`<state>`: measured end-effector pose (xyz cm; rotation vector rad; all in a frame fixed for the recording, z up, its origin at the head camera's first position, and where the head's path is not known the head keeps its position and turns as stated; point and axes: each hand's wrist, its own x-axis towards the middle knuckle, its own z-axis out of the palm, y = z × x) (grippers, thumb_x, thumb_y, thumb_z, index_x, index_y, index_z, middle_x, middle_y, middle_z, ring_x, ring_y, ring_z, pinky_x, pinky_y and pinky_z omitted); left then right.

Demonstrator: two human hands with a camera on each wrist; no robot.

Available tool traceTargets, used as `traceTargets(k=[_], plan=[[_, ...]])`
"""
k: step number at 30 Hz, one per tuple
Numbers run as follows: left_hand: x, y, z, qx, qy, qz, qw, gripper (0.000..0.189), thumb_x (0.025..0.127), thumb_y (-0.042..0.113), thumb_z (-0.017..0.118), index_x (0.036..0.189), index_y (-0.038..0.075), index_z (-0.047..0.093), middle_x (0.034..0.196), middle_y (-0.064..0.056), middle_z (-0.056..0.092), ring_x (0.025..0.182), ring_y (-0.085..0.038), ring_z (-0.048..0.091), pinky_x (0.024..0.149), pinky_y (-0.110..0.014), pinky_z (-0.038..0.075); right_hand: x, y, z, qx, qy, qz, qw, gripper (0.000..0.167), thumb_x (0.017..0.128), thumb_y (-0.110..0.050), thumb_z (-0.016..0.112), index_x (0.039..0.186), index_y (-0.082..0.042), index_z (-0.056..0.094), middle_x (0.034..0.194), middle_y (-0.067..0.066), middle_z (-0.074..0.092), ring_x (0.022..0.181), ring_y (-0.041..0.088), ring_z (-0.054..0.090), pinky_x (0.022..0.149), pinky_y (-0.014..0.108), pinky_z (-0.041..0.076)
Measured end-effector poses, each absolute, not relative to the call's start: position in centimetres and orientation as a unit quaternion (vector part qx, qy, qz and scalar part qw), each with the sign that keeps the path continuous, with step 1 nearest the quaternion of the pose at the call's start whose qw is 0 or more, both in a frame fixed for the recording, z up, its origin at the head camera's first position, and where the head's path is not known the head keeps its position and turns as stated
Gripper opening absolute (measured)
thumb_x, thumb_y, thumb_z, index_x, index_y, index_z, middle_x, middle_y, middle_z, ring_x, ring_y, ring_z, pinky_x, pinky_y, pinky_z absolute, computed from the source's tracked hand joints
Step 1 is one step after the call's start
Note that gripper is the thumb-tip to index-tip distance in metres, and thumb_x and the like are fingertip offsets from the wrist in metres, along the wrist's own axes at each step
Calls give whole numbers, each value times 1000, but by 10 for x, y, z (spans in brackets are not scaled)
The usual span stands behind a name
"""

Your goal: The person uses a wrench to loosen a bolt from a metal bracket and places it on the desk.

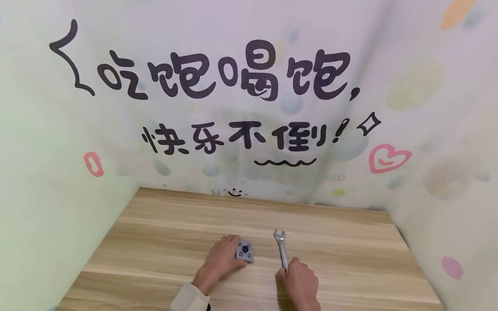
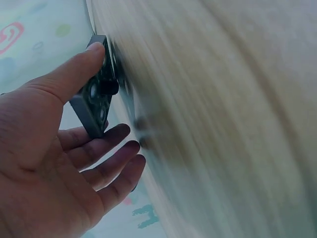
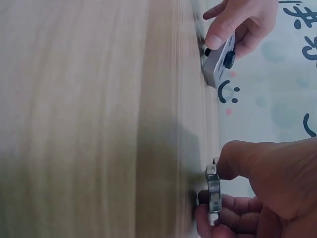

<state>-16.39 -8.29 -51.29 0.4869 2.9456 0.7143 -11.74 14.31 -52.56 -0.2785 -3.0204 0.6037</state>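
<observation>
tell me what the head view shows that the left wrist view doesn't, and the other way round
Only the head view shows the right hand holding the wrench, the black lettering and the pale sleeve. Only the left wrist view shows the palm of the left hand. Both show that hand holding the grey block, the wooden tabletop and parts of the printed backdrop.

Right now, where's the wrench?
In the head view, low and right of centre: the wrench is in the right hand, to the right of the block in the left hand.
</observation>
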Motion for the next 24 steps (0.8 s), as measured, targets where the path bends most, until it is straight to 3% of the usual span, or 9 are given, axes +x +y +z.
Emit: traceTargets(k=[4,9,12,19,24], plan=[[-165,-85,-512,164,953,254,26,72,74,36,86,128,-1,55,115,-12,63,95,-21,55,83,-39,50,-120,142,-525,-81,-973,211,38,19,79,-18,64,86,-8,51,59,3,48,51,22,45,43,36,31],[-165,-86,-512,159,947,279,15,71,73,37,86,126,1,57,111,-9,63,90,-18,54,74,-35,49,-123,142,-525,-81,-970,223,54,46,83,-24,68,122,-3,54,64,3,54,54,23,49,43,38,34],[-165,-86,-512,152,942,299,10,71,72,36,87,126,1,57,111,-9,63,91,-19,55,73,-35,49,-123,143,-525,-80,-970,223,60,56,86,-22,68,134,-2,51,66,3,55,55,22,49,43,38,36],[-162,-86,-508,147,935,322,9,72,72,39,87,128,4,57,112,-7,63,93,-18,56,76,-36,48,-122,143,-526,-71,-962,250,78,41,86,-12,64,126,-6,61,64,-1,51,51,17,44,42,32,32],[-162,-85,-508,147,932,331,10,71,72,40,87,127,7,57,111,-4,63,89,-15,55,72,-34,46,-120,146,-528,-54,-955,280,76,39,86,-8,62,125,-6,61,66,-2,52,53,14,44,43,29,32]])
